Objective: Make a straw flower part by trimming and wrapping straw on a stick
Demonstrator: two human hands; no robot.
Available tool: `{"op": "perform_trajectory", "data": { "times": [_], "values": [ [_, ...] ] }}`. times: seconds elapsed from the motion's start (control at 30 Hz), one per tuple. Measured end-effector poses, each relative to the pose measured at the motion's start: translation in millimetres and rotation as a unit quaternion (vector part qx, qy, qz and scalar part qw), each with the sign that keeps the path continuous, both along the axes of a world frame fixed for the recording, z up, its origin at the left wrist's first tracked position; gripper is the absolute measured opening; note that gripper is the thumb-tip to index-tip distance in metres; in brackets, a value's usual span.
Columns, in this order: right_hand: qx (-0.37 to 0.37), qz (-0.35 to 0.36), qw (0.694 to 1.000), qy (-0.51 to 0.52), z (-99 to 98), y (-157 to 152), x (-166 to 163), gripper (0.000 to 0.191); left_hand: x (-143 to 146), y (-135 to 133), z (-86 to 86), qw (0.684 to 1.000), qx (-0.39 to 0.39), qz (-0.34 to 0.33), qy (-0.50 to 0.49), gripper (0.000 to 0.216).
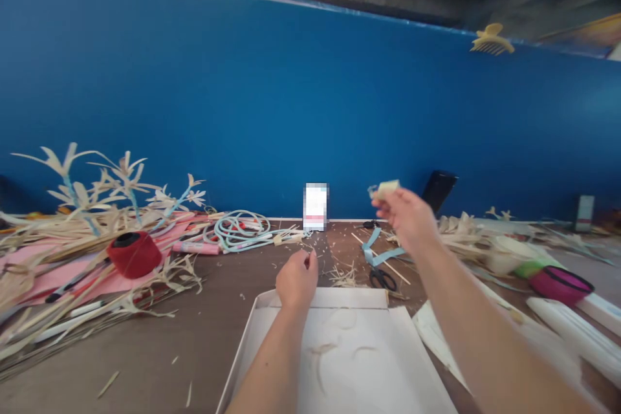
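Raised above the table, my right hand (410, 213) pinches a small pale-yellow piece (389, 189) with something clear at its left end; its exact kind cannot be made out. My left hand (297, 277) is closed over the far rim of a shallow white box (349, 298), thumb and fingers drawn together. Whether anything sits in that pinch is hidden. A few thin curled strips (322, 350) lie in the box. Black-handled scissors (383, 280) and a light-blue ribbon (381, 255) lie just beyond it, below my right hand.
On the left are flowers made of pale strips (80, 197), a red pouch-like item (134, 253), pink sheets and coiled light-blue cord (240, 233). A lit phone (315, 207) stands against the blue partition (310, 97). At right lie a magenta item (561, 284) and white rolls (577, 333).
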State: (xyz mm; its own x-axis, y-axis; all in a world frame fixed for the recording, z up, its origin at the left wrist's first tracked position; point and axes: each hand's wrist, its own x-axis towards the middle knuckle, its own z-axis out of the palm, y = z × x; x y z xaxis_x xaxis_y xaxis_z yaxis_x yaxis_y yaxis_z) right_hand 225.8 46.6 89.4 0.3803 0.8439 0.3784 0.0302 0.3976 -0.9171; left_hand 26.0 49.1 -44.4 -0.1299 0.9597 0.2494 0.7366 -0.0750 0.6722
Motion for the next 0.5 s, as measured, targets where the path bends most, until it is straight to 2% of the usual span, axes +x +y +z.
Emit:
{"op": "perform_trajectory", "data": {
  "times": [0.1,0.2,0.3,0.5],
  "values": [
    [-0.041,0.017,0.996,0.075,-52.4,-10,-29,0.029,0,-1,1.2,0.999,0.027,-0.008,-0.026,0.041],
    [-0.061,0.024,0.994,0.083,-88.2,-15,-50,0.036,0,-1,3.3,0.994,0.074,-0.036,-0.077,0.035],
    [-0.066,0.073,0.994,0.048,-104.9,-18,-60,0.042,1,0,4.9,0.977,0.112,-0.087,-0.157,0.026],
    [-0.077,0.126,0.989,-0.008,-117.0,-23,-55,0.049,4,0,9.9,0.928,0.121,-0.211,-0.281,0.029]
  ]
}}
